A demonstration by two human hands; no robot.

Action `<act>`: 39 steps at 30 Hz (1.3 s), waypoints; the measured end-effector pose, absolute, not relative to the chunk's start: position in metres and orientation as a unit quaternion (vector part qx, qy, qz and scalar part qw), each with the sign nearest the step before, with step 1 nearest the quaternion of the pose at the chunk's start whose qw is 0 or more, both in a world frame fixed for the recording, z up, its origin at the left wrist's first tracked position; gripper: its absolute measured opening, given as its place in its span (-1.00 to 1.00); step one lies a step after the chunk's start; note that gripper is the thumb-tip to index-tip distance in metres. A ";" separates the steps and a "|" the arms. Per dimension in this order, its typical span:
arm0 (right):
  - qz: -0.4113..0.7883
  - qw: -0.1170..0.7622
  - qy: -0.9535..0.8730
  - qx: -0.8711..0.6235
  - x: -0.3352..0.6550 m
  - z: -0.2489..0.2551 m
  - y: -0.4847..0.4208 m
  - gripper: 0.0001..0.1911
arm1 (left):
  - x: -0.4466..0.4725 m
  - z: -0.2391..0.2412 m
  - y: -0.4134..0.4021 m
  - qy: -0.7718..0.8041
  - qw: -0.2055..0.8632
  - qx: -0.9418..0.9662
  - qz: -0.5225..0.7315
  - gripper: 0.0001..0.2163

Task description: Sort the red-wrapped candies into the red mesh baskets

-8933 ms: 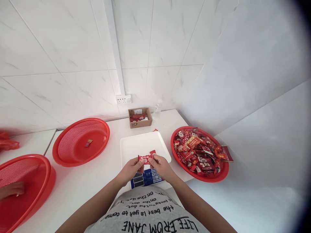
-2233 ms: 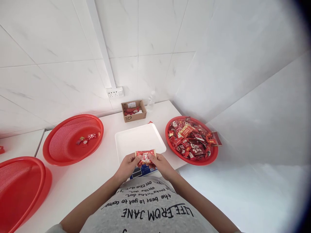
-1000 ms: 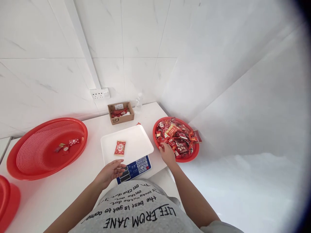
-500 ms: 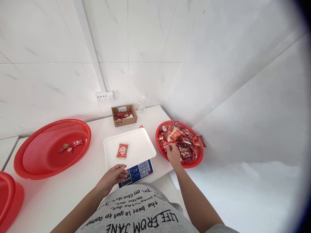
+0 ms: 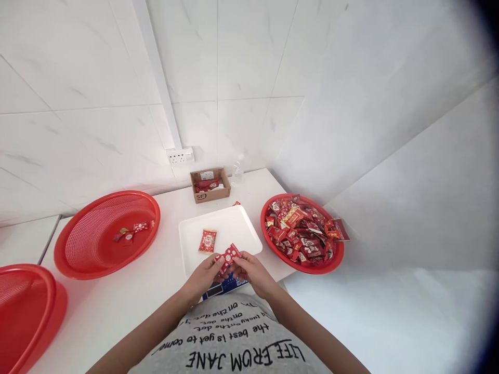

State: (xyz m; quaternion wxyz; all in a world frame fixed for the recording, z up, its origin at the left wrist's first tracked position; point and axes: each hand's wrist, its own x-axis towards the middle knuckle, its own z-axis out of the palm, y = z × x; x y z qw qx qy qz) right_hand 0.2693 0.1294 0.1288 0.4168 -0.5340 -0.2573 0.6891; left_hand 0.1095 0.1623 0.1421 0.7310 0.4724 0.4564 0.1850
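Between my two hands is a small red snack packet (image 5: 228, 258) with white dots. The fingers of my left hand (image 5: 205, 276) pinch its left end, and my right hand (image 5: 251, 271) pinches the right end. Both hands are over the near edge of a weighing scale's white tray (image 5: 245, 234). Another red printed packet (image 5: 208, 241) lies flat on that tray. The blue keypad panel (image 5: 218, 289) of the scale shows below my hands, partly covered by them. To the right stands a red basket (image 5: 329, 267) heaped with red packets (image 5: 310, 246).
At left, a red mesh basket (image 5: 83, 234) holds a few small packets (image 5: 128, 237). Part of another red basket (image 5: 49, 311) shows nearer. Behind the scale are a cardboard box (image 5: 212, 195) with red packets and a clear plastic bottle (image 5: 237, 170). The white table (image 5: 163, 249) meets the wall.
My right hand has come from the right basket to the scale, bringing a red packet. My left hand has moved right and taken hold of its other end. The view has shifted slightly.
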 end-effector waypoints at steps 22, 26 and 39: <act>0.629 0.358 -0.384 -0.574 0.275 0.107 0.118 -0.72 | 0.101 0.122 0.161 0.501 0.706 0.482 0.137 -0.61; 0.606 0.377 -0.349 -0.607 0.295 0.100 0.119 -0.76 | 0.090 0.114 0.170 0.533 0.729 0.389 0.184 -0.60; 0.380 0.467 -0.335 -0.725 0.385 0.075 0.166 -0.70 | 0.074 0.100 0.170 0.584 0.734 0.283 0.200 -0.67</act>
